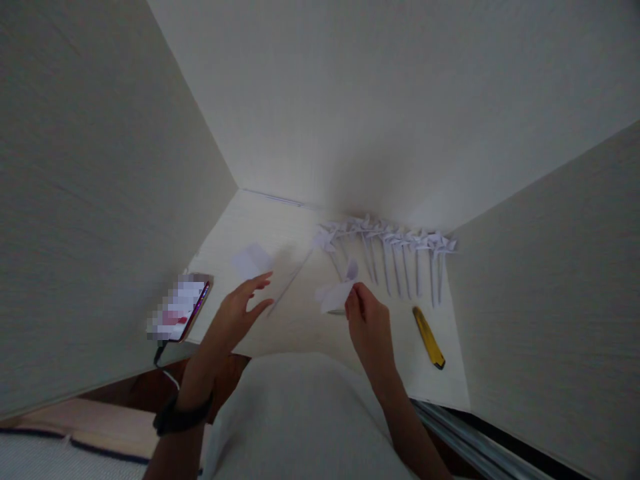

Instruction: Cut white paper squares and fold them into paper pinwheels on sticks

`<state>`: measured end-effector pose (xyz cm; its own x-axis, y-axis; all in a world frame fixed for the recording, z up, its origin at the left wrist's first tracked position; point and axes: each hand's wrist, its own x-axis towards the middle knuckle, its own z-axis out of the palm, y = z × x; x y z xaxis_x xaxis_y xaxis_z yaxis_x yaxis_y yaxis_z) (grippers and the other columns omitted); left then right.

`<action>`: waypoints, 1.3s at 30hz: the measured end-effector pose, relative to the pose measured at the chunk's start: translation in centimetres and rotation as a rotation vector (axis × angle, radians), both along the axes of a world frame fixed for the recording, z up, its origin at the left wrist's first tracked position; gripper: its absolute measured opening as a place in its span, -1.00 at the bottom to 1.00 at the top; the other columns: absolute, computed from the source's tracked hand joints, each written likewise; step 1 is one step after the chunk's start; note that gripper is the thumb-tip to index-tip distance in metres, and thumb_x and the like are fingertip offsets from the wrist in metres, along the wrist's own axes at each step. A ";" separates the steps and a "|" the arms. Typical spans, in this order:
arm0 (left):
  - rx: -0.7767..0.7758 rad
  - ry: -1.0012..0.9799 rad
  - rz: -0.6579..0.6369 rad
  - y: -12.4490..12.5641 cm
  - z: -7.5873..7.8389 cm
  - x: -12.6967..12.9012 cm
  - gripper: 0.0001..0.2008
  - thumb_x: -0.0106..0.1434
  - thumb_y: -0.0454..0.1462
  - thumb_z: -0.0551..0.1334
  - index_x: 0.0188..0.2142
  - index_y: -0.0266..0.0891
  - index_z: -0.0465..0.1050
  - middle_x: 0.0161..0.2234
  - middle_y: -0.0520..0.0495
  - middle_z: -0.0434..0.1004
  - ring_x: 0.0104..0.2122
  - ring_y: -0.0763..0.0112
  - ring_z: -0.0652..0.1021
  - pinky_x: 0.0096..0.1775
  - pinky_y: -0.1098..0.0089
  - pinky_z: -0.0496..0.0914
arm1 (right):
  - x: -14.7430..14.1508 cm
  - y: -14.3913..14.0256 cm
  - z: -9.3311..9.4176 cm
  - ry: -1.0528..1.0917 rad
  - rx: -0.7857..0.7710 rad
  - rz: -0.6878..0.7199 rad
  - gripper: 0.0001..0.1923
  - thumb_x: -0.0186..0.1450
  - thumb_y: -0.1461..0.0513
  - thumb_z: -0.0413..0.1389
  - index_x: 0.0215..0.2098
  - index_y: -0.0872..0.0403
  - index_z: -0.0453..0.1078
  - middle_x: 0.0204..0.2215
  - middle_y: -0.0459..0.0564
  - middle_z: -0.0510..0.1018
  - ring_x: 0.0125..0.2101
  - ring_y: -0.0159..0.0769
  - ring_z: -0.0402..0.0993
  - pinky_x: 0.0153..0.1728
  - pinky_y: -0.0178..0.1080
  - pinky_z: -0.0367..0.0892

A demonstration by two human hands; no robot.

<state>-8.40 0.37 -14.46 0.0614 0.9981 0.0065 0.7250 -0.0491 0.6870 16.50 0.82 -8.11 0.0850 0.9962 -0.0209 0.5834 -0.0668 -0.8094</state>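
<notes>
My right hand (367, 320) pinches a small folded white paper piece (336, 294) just above the white desk (295, 320). Fingers spread and holding nothing, my left hand (240, 310) hovers over the desk to the left of that paper. A thin white paper stick (290, 283) lies on the desk just beyond the left fingertips. A loose white paper square (251, 260) rests farther back on the left. Several finished white paper pinwheels (390, 243) on sticks lie in a row at the back right.
A yellow utility knife (429, 337) lies on the desk right of my right hand. A phone (183, 308) with a cable sits at the desk's left edge. Cream walls (100, 200) close in the desk on left, back and right.
</notes>
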 end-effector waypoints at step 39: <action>0.289 -0.676 -0.204 -0.4 9.9 8.9 -0.56 0.29 -0.48 0.14 0.04 0.01 0.45 -0.32 0.00 0.44 -0.45 0.54 0.45 -0.54 0.56 0.39 | 1.2 -0.8 6.7 0.771 0.105 -0.019 -0.74 0.34 0.15 0.06 -0.49 0.04 0.34 -0.67 -0.24 0.22 -0.64 -0.49 0.11 -0.63 -0.43 0.03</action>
<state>0.54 0.01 -4.59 0.1339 0.9203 0.3677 0.1082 -0.3824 0.9176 17.66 -0.02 -1.40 0.1021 0.9947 0.0127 -0.1473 0.0278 -0.9887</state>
